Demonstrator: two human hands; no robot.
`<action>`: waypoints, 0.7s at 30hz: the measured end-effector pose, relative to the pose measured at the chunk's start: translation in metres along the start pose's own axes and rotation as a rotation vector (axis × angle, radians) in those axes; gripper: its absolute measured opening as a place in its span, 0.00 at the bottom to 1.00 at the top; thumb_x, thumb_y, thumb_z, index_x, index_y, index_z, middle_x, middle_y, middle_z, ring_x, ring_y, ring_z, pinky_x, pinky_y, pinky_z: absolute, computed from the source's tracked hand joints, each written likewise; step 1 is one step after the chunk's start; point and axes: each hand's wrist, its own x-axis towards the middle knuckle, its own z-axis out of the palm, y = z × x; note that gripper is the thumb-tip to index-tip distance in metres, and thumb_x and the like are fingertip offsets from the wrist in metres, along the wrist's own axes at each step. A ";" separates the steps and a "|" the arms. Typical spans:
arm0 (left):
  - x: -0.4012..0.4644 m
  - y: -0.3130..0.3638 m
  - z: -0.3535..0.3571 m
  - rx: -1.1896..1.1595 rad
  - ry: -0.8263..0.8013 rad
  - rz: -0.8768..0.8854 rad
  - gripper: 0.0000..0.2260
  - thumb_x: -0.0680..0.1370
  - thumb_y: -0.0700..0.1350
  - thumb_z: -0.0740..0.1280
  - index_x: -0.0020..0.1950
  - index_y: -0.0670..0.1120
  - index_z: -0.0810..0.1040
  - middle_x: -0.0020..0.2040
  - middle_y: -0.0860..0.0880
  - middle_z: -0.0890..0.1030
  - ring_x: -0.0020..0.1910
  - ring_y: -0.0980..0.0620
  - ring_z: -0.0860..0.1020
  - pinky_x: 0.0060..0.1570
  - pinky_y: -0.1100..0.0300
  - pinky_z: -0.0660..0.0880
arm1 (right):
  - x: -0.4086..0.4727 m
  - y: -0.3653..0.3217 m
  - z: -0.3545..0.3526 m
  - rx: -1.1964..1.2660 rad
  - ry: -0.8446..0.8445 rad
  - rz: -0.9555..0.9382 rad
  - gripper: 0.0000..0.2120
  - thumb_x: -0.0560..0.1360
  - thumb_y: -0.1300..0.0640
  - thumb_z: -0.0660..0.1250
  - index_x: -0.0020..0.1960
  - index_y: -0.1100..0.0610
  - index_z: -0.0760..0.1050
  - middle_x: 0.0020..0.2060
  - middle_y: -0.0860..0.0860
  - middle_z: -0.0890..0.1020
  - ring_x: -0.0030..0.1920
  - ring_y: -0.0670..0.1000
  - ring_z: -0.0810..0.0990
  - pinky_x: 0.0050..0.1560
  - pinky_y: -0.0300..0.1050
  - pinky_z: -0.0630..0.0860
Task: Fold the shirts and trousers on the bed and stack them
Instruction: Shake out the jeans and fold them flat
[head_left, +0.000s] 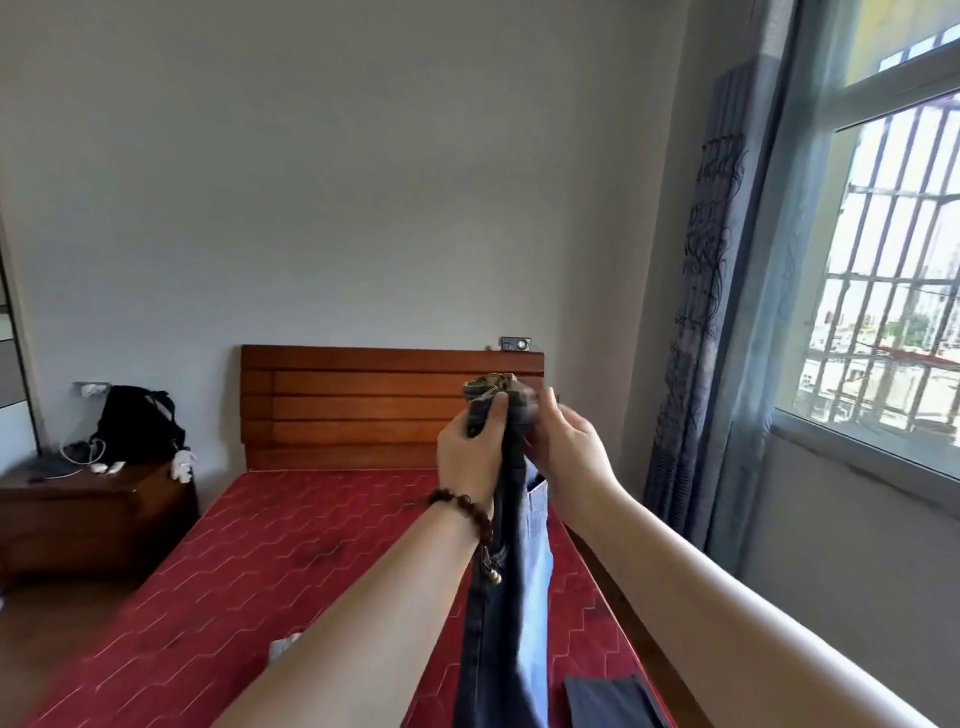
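Trousers (498, 597): dark denim, held up in the air over the right side of the bed, hanging straight down from the waistband as one long narrow drop; the lower end runs out of view at the near edge
Handling: judged soft and limp but fairly heavy for cloth; thick seams at the waist give a firm hold, while the legs will swing and twist if lifted fast
Where to grip: the waistband at its two sides looks best, so the legs line up seam to seam before it is laid down
Left hand (467, 457): fingers curled round the bunched waistband, thumb pressed across the front, a bead bracelet (462, 506) on the wrist
Right hand (563, 447): blurred; it seems to pinch the waistband from the right, fingers bent toward the cloth
Light blue garment (537, 561): hangs just behind the trousers; what holds it cannot be told
Folded dark piece (608, 699): lies flat on the bed near the right edge
Bed (270, 561): red patterned mattress, wooden headboard (363, 405) at the far end
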 end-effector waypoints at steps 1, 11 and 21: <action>0.000 0.001 -0.002 -0.034 -0.041 -0.005 0.13 0.68 0.57 0.75 0.43 0.48 0.84 0.43 0.47 0.86 0.47 0.46 0.84 0.52 0.50 0.79 | -0.002 -0.001 0.001 -0.008 -0.037 0.028 0.24 0.79 0.42 0.60 0.51 0.63 0.81 0.43 0.61 0.79 0.43 0.50 0.72 0.56 0.49 0.74; 0.022 0.047 -0.043 -0.132 -0.254 -0.052 0.07 0.74 0.37 0.69 0.52 0.38 0.81 0.51 0.36 0.83 0.49 0.40 0.81 0.57 0.42 0.77 | 0.030 -0.033 -0.062 -0.192 0.038 -0.123 0.31 0.64 0.43 0.76 0.64 0.51 0.76 0.57 0.48 0.81 0.57 0.47 0.78 0.57 0.39 0.74; 0.041 0.067 -0.069 -0.006 -0.328 0.003 0.14 0.73 0.46 0.72 0.55 0.42 0.79 0.52 0.40 0.80 0.53 0.42 0.78 0.59 0.45 0.72 | 0.034 -0.041 -0.058 0.060 -0.285 -0.031 0.14 0.63 0.62 0.76 0.48 0.60 0.83 0.47 0.59 0.85 0.45 0.57 0.85 0.43 0.49 0.81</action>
